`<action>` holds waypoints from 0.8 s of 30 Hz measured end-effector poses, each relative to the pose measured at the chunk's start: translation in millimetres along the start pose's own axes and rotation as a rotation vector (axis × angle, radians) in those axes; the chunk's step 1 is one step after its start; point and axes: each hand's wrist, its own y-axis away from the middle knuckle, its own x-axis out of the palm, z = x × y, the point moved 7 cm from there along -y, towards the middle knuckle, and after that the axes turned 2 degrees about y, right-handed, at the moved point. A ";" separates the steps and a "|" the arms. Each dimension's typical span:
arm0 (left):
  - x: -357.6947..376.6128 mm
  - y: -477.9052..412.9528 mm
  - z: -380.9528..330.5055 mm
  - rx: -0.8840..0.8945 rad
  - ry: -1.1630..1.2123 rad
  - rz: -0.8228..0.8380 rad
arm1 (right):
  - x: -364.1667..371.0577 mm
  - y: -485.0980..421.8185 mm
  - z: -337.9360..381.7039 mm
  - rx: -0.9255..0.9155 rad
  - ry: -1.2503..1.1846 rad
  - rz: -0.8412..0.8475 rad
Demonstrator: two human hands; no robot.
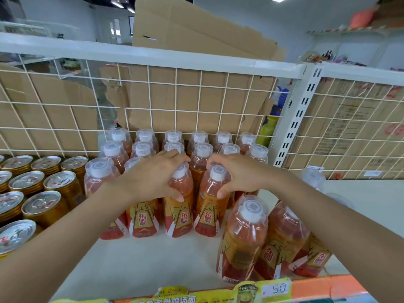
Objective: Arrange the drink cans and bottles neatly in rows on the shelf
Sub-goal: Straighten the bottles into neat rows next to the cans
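Orange drink bottles with white caps stand in rows on the white shelf [135,259], back against the wire grid. My left hand [150,178] grips the neck of a front-row bottle [178,211]. My right hand [236,173] grips the neck of the bottle beside it [209,213]. Three more bottles [242,239] stand apart at the shelf's front right, near my right forearm. Gold cans with silver tops [43,206] fill the shelf's left side in rows.
A white wire grid [175,101] backed by cardboard closes the rear. A slotted white upright [299,114] divides this bay from the one on the right, where clear bottles [314,178] stand. Price tags [273,288] line the orange front edge.
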 end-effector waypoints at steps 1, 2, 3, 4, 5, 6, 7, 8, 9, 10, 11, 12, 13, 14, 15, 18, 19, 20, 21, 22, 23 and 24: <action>1.1 -0.6 0.4 0.006 -0.007 -0.001 | -0.1 -0.8 1.6 -0.010 -0.009 0.009; 1.1 -1.2 1.1 0.017 -0.009 -0.002 | -0.6 -1.5 3.1 -0.020 -0.005 0.014; 0.6 -1.5 1.5 0.032 -0.015 -0.002 | -1.4 -2.3 5.3 -0.031 0.003 0.016; 0.0 -1.9 2.3 0.046 -0.020 0.002 | -2.4 -3.4 7.5 -0.039 0.010 0.019; -0.4 -2.0 3.3 0.056 -0.018 0.009 | -3.0 -5.2 9.1 -0.045 0.011 0.021; -0.6 -2.1 4.5 0.063 -0.010 0.015 | -3.5 -7.0 10.0 -0.050 0.006 0.018; -1.0 -2.4 5.8 0.070 0.000 0.017 | -3.6 -9.2 10.5 -0.053 0.000 0.011; -1.6 -2.3 7.1 0.076 0.010 0.019 | -3.8 -11.2 11.1 -0.056 -0.007 0.003; -2.1 -2.1 8.1 0.083 0.019 0.023 | -3.4 -13.9 11.6 -0.060 -0.014 -0.002; -2.3 -2.0 9.2 0.092 0.033 0.027 | -3.0 -16.1 13.0 -0.064 -0.017 -0.001; -2.5 -2.3 10.0 0.099 0.052 0.032 | -2.6 -18.3 14.7 -0.067 -0.015 0.003; -2.5 -2.7 10.4 0.106 0.068 0.037 | -2.7 -20.0 16.1 -0.072 -0.009 0.000; -2.7 -3.3 10.3 0.113 0.074 0.042 | -3.5 -21.4 17.0 -0.077 -0.003 -0.006; -2.7 -3.7 9.9 0.119 0.072 0.045 | -4.3 -22.0 17.2 -0.080 0.002 -0.013; -2.4 -4.1 9.5 0.123 0.066 0.045 | -4.5 -22.0 16.8 -0.083 0.003 -0.018; -2.2 -4.1 9.1 0.124 0.043 0.019 | -3.1 -19.9 14.6 -0.096 0.002 -0.011; -2.4 -3.8 8.6 0.117 0.037 0.010 | -2.5 -19.1 14.4 -0.100 0.006 -0.002; -2.5 -3.5 8.5 0.105 0.030 0.001 | -1.8 -18.6 14.1 -0.102 0.014 0.009; -2.8 -3.5 8.4 0.094 0.017 -0.011 | -1.4 -18.8 13.9 -0.107 0.024 0.021; -3.1 -3.4 7.9 0.085 -0.002 -0.024 | -0.5 -19.0 13.7 -0.113 0.036 0.032; -3.2 -3.3 7.6 0.078 -0.022 -0.036 | 0.1 -19.0 13.7 -0.118 0.048 0.041; -3.1 -3.0 7.3 0.073 -0.038 -0.047 | 0.4 -19.0 13.1 -0.122 0.059 0.042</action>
